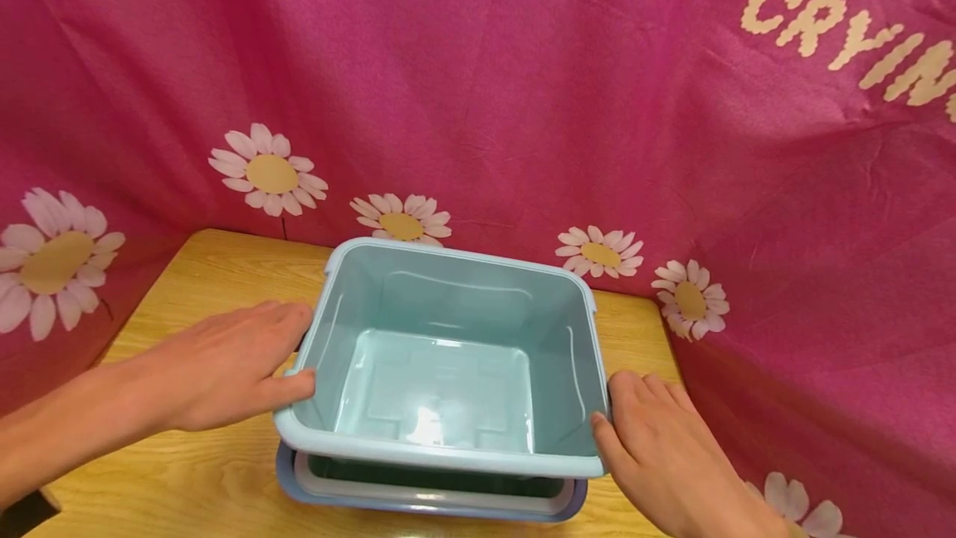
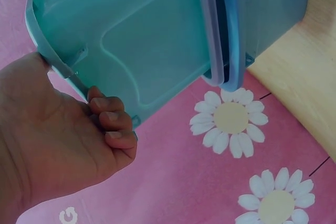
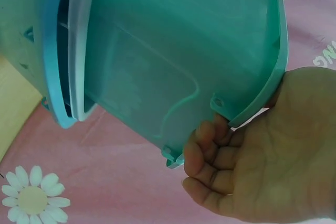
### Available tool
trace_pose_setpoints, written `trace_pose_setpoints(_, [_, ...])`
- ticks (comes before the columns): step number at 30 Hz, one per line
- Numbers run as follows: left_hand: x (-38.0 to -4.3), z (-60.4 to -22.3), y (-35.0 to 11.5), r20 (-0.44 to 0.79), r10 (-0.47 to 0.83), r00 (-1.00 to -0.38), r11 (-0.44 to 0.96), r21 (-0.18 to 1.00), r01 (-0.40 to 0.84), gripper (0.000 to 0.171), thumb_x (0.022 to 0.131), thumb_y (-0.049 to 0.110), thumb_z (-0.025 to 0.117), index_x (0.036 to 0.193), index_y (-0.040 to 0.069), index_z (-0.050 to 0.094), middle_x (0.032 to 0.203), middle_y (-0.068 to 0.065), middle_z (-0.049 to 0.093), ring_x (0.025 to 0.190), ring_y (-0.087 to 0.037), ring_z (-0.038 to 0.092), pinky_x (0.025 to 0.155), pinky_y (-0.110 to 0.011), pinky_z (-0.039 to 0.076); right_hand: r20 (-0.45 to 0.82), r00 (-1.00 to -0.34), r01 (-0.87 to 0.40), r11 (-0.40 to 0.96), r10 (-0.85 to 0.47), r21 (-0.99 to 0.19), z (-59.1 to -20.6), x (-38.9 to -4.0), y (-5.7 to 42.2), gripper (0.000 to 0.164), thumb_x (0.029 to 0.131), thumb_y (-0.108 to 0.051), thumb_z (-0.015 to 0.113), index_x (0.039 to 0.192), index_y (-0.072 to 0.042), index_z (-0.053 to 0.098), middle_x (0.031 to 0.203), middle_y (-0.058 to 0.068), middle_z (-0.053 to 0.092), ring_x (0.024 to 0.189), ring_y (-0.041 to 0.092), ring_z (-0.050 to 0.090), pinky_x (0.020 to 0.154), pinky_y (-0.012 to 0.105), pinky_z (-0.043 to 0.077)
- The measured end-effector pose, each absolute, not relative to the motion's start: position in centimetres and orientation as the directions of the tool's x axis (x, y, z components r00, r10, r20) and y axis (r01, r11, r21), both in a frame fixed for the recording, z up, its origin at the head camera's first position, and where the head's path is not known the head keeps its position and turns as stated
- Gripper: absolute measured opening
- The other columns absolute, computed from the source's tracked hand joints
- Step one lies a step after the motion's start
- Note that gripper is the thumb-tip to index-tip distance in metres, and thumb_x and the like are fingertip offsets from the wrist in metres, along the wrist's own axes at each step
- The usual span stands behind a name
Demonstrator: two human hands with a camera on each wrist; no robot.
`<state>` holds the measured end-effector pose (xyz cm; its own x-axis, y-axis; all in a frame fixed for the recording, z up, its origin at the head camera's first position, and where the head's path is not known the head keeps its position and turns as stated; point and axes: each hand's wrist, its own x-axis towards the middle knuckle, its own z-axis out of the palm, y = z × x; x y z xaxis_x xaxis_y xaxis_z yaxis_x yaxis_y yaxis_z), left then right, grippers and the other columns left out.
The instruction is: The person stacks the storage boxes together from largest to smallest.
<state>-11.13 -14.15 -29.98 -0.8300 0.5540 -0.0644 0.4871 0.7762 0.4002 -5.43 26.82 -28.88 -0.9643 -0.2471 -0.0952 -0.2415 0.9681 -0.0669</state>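
A pale blue-green plastic storage bin (image 1: pixel 441 388), with nothing inside, is raised above a nested stack. My left hand (image 1: pixel 224 364) grips its left rim, thumb over the edge; in the left wrist view the fingers (image 2: pixel 116 116) curl under the lip. Its right rim is held by my right hand (image 1: pixel 665 438), whose fingers (image 3: pixel 202 142) curl beneath the lip in the right wrist view. Underneath sit a bin with a whitish rim (image 3: pixel 79 51) and, around it, one with a blue rim (image 3: pixel 52 51). Whether the raised bin's base is still inside the stack is hidden.
The stack stands on a light wooden table (image 1: pixel 202 488). A pink cloth (image 1: pixel 478 90) printed with daisies and lettering hangs behind the table and along both sides. A small dark object (image 1: pixel 30 513) shows at the lower left.
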Motion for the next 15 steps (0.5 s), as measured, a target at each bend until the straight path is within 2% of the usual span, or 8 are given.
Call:
trace_pose_setpoints(5, [-11.1, -30.5, -14.1, -0.083, 0.555, -0.828, 0.778, 0.405, 0.480, 0.043, 0.087, 0.040, 0.068, 0.118, 0.014, 0.054, 0.098, 0.010, 0.054, 0.091, -0.012, 0.052, 0.073, -0.038, 0.049, -0.157, -0.965, -0.198, 0.975, -0.212, -0.100, -29.2, -5.4, 26.7, 0.024, 0.095, -0.033, 0.061, 0.104, -0.013, 0.053, 0.079, -0.007, 0.045, 0.087, 0.018, 0.047, 0.093, 0.047, 0.039])
trace_pose_setpoints(11, [-11.0, -31.1, -14.0, -0.091, 0.547, -0.832, 0.783, 0.407, 0.471, 0.042, 0.087, 0.040, 0.067, 0.116, 0.014, 0.054, 0.097, 0.010, 0.053, 0.089, -0.012, 0.051, 0.072, -0.037, 0.048, -0.190, -0.961, -0.182, 0.977, -0.200, -0.107, -29.7, -5.4, 26.8, 0.032, 0.094, -0.037, 0.062, 0.111, -0.012, 0.054, 0.084, -0.007, 0.048, 0.088, 0.018, 0.048, 0.092, 0.046, 0.040])
trace_pose_setpoints(15, [-10.9, -31.5, -13.9, -0.094, 0.545, -0.833, 0.784, 0.409, 0.467, 0.038, 0.087, 0.040, 0.067, 0.113, 0.015, 0.054, 0.095, 0.010, 0.052, 0.087, -0.011, 0.050, 0.071, -0.036, 0.047, -0.175, -0.962, -0.194, 0.976, -0.209, -0.098, -30.2, -5.3, 26.9, 0.026, 0.096, -0.034, 0.061, 0.107, -0.012, 0.053, 0.083, -0.006, 0.046, 0.088, 0.018, 0.047, 0.093, 0.047, 0.039])
